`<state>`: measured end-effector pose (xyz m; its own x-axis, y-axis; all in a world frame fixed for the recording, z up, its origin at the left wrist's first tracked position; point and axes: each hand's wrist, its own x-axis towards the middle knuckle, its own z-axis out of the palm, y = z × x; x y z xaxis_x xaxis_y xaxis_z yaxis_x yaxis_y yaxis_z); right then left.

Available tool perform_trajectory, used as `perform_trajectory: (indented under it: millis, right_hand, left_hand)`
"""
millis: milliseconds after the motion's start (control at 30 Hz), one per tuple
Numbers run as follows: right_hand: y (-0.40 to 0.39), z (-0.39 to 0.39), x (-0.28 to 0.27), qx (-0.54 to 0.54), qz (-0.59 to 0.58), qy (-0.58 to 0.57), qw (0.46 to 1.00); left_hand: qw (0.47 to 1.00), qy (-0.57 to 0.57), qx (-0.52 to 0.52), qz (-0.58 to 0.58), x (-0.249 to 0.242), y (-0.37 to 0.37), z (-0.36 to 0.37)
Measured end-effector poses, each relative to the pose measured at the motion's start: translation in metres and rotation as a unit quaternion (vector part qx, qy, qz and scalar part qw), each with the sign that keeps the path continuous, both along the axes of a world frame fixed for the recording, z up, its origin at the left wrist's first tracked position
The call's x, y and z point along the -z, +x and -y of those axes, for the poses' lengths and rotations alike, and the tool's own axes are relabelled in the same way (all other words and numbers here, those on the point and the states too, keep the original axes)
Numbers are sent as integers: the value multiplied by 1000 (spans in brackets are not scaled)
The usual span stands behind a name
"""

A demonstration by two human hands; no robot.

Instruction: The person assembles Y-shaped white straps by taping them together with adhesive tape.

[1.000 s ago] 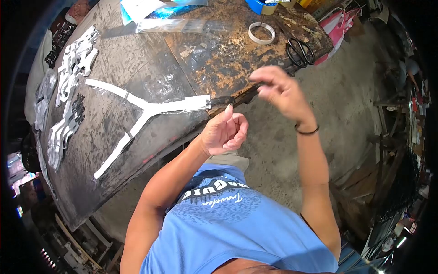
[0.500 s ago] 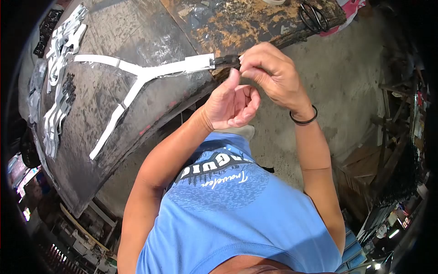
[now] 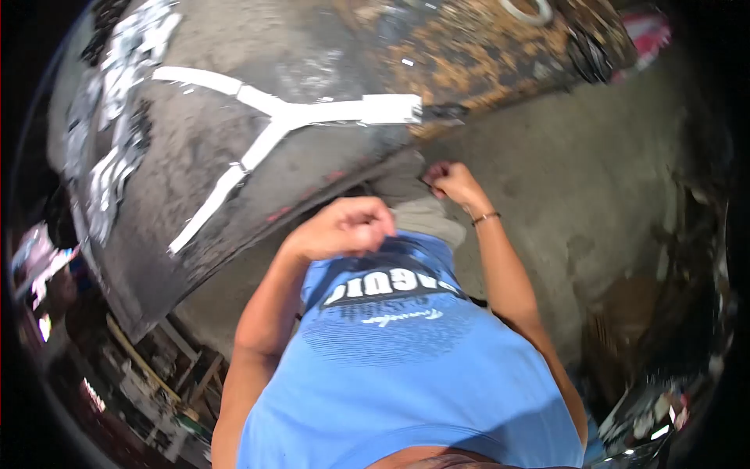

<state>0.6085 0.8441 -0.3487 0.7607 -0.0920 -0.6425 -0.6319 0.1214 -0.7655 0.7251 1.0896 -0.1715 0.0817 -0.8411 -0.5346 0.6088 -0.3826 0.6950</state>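
My left hand (image 3: 348,228) is in front of the blue shirt with its fingers curled in, somewhat blurred. Nothing can be made out in it. Further right, beside the light trousers, my right hand (image 3: 453,184) has its fingers bent together, and whatever may be in them is hidden. Both hands are apart from the tabletop. A white Y-shaped strap (image 3: 289,116) lies flat on the dark table (image 3: 211,148), its two arms spreading to the left. From its wide right end a short black piece (image 3: 445,112) reaches the table's edge.
Bundles of white and grey straps (image 3: 142,59) lie along the table's far left side. On the worn wooden board (image 3: 476,55) are a white ring (image 3: 527,11) and blurred black scissors (image 3: 590,56). Concrete floor (image 3: 547,180) lies to the right.
Both hands have drawn back from the strap's black end toward my body and moved apart. The left fingers have curled in. The view has shifted, so the table appears further right.
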Motion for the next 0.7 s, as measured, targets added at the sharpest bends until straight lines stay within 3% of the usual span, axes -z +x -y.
perform_trajectory:
  millis: [33,100,167,267,333,467,533,600,633,667,700]
  right_hand:
    - [0,-8,26,0,-11,-8,1000]
    - [7,-19,26,-71,-3,-145,987]
    - [14,-23,30,-108,-3,-176,979]
    - [8,-20,32,-164,11,-319,934]
    - [6,-15,12,-147,-19,-300,942]
    - [-1,5,-27,-136,-96,-272,948]
    - [-18,34,-19,-67,-72,-250,963]
    - [-37,63,-25,102,53,-174,978]
    - [-36,78,-46,108,47,-263,957]
    - [-36,91,-74,143,71,-269,950]
    - [-36,105,-92,188,97,-279,937]
  left_hand:
    - [999,-21,0,24,-5,0,2]
    - [997,-47,15,54,-6,-1,6]
    - [995,-53,37,73,-10,-2,9]
    - [988,-35,63,134,-10,-6,15]
    - [977,-1,83,196,-21,-2,26]
    - [954,-34,-103,279,-30,20,56]
    - [900,-5,-154,408,-27,40,75]
    - [782,5,-128,610,-31,64,100]
    - [770,41,-114,627,-26,74,111]
    - [767,40,-115,629,-21,83,125]
    - [719,45,-136,680,-17,89,139]
